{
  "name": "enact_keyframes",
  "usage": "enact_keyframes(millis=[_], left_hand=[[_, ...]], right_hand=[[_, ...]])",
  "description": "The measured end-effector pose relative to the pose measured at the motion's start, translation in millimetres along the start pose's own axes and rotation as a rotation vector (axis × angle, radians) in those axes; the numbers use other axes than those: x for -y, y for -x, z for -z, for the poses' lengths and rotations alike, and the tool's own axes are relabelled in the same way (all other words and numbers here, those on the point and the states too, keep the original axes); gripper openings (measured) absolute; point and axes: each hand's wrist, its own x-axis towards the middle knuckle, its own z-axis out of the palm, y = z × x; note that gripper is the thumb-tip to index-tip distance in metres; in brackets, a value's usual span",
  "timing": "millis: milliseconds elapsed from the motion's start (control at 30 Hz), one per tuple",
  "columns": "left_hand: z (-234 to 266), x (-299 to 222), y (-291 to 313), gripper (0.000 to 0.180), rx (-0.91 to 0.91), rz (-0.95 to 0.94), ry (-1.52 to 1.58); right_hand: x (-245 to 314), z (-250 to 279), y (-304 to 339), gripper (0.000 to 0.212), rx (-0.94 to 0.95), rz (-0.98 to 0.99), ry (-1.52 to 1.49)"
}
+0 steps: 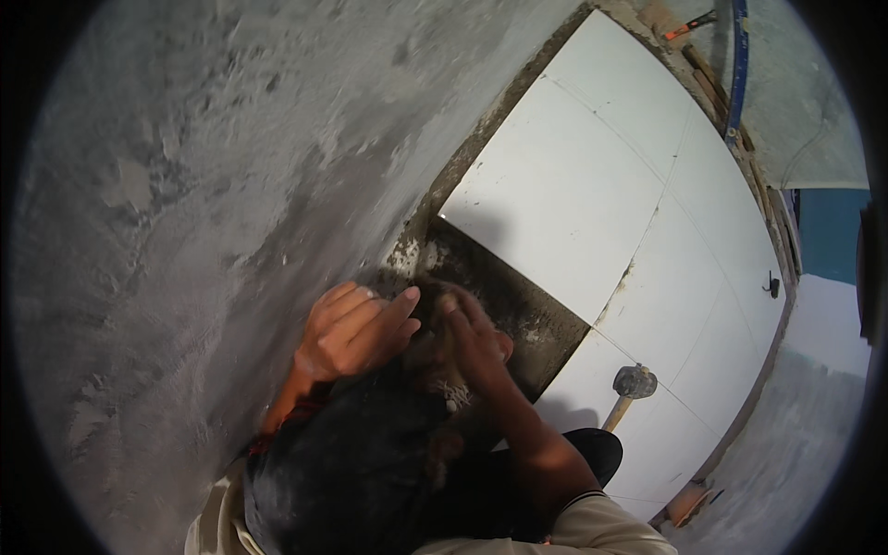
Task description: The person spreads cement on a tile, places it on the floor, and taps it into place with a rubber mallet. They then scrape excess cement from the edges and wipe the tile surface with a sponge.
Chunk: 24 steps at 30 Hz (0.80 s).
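My left hand (356, 331) is raised beside the plastered wall, its fingers curled in and a fingertip pointing toward my other hand. Nothing shows in it. Close by, my right hand (474, 340) has its fingers closed over the dark bed of mortar (532, 324), around something I cannot make out. That mortar fills a gap between the wall and the white tiles (564, 203). My dark-clad knee (361, 462) hides the near part of the gap.
A rubber mallet (635, 381) stands on the tiles at my right. A small dark clip-like piece (771, 285) lies near their right edge. Beyond the far edge are a blue level (737, 74) and an orange-handled tool (689, 26). The grey wall (203, 231) rises close on my left.
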Motion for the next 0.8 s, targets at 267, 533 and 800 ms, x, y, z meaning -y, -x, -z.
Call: enact_keyframes(millis=[267,533,800], left_hand=[[-1,3,7,0.040,0.028,0.021,0.016],[-7,-3,-3,0.025,-0.045,0.035,0.023],[-11,-7,0,0.028,0.016,0.068,-0.025]], right_hand=[[57,120,-97,0.043,-0.402,0.506,0.970],[27,112,-79,0.032,-0.168,0.565,1.266],[14,182,32,0.049,-0.392,0.105,0.477]])
